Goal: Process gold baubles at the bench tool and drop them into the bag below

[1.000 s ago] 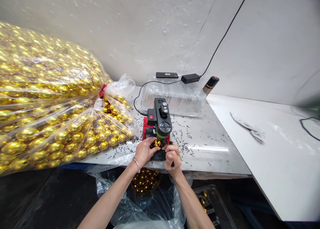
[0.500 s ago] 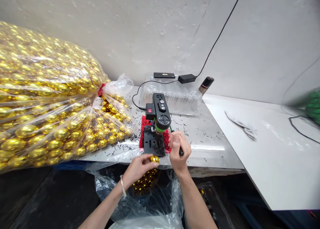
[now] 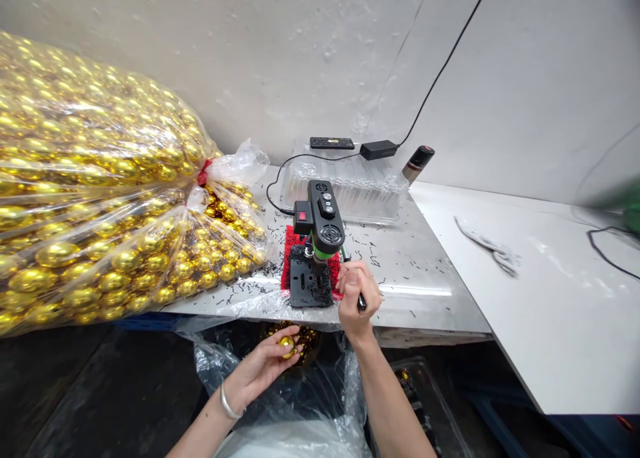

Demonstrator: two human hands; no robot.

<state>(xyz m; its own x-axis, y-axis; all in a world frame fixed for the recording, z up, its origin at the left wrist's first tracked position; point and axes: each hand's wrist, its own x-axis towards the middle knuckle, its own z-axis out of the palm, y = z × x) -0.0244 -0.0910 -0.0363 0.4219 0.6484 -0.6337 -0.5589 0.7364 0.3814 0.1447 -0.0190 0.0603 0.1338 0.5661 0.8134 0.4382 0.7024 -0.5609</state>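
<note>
My left hand (image 3: 261,370) holds a shiny gold ball (image 3: 287,345) between its fingers, below the table's front edge. Under it, more gold balls lie in an open clear plastic bag (image 3: 320,385). My right hand (image 3: 358,301) is wrapped around the black lever handle (image 3: 362,303) of a small bench drill press (image 3: 325,221), black and green. The press's slotted black base plate (image 3: 306,290) carries no ball and is littered with black shavings. It stands on a red mat (image 3: 289,271).
A huge tied bag of gold balls (image 3: 100,198) fills the left side. Behind the press are a clear plastic tray (image 3: 350,191), a power adapter (image 3: 379,150), a remote control (image 3: 331,143) and a spray can (image 3: 418,163). Pale gloves (image 3: 493,245) lie on the white table (image 3: 565,325).
My left hand has moved down and left from the front of the base plate, the gold ball still in its fingers. My right hand stays on the lever.
</note>
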